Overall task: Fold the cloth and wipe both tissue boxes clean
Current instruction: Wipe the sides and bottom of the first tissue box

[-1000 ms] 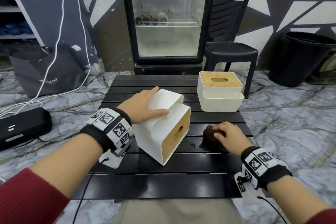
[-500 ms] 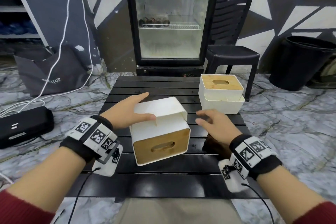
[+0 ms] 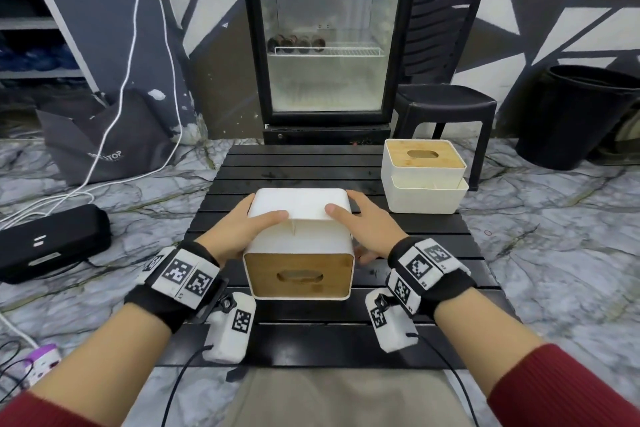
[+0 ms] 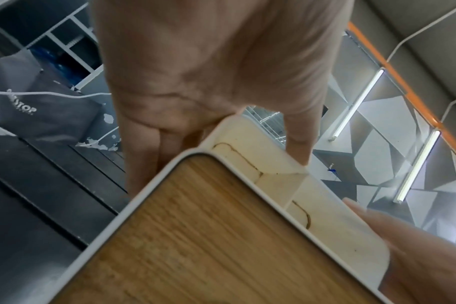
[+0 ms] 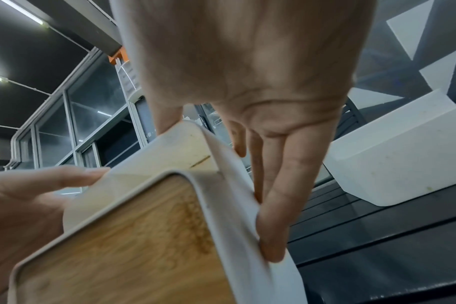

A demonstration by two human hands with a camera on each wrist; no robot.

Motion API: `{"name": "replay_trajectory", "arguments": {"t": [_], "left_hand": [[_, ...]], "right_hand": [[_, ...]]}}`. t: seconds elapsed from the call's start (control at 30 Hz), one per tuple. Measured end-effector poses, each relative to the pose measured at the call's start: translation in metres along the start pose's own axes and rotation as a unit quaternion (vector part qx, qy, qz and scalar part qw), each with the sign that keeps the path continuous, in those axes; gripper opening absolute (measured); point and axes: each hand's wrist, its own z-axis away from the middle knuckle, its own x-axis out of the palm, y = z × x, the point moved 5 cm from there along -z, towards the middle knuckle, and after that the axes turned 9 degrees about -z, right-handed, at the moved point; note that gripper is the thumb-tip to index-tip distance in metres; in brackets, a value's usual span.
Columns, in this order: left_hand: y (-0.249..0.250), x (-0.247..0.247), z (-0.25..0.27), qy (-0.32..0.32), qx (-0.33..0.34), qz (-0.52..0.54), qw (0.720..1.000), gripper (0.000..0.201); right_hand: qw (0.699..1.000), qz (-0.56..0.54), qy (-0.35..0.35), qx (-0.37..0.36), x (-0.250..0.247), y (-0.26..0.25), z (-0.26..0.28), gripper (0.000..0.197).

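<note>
A white tissue box (image 3: 299, 218) lies on its side mid-table, its bamboo lid with the oval slot facing me. My left hand (image 3: 242, 230) grips its left side, thumb on top. On the right side my right hand (image 3: 363, 224) holds it the same way. The left wrist view shows the left hand (image 4: 209, 72) on the box (image 4: 209, 236), whose white wall carries brown stain lines (image 4: 237, 156). Fingers of the right hand (image 5: 247, 72) lie along the box's wall (image 5: 133, 236). A second tissue box (image 3: 424, 177) stands upright at the back right. The cloth is not visible.
The black slatted table (image 3: 311, 163) is low and small. Behind it stand a glass-door fridge (image 3: 327, 45), a black stool (image 3: 446, 107) and a black bin (image 3: 585, 114). A black case (image 3: 52, 239), a grey bag (image 3: 104, 135) and white cables lie on the floor at left.
My right hand left the dark cloth and moved onto the box's right side. The box turned so its bamboo lid faces me, with the left hand staying on it.
</note>
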Motion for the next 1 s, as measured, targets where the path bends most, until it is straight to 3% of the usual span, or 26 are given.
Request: {"name": "replay_trajectory", "arguments": {"t": [0.13,0.2,0.27,0.43,0.73,1.0], "left_hand": [[-0.001,0.001,0.0,0.001,-0.012,0.003,1.0,0.059],[0.0,0.001,0.0,0.002,-0.006,0.0,1.0,0.078],[0.006,0.0,0.002,0.019,0.026,-0.018,0.999,0.084],[0.014,0.002,0.003,0.038,0.105,-0.015,0.994,0.053],[-0.022,0.024,0.002,0.044,0.123,-0.008,0.991,0.036],[-0.045,0.033,0.006,0.055,0.12,0.022,0.991,0.028]], "right_hand": [[1.0,-0.005,0.006,-0.023,-0.005,0.0,0.004,0.066],[0.998,0.004,0.017,-0.052,-0.011,-0.003,0.005,0.075],[0.995,0.015,0.036,-0.088,-0.02,-0.006,0.007,0.084],[0.988,-0.027,0.063,-0.139,-0.033,-0.005,0.017,0.065],[0.989,-0.038,0.075,-0.119,-0.031,0.027,0.031,0.034],[0.991,-0.047,0.072,-0.105,-0.029,0.047,0.037,0.031]]}}
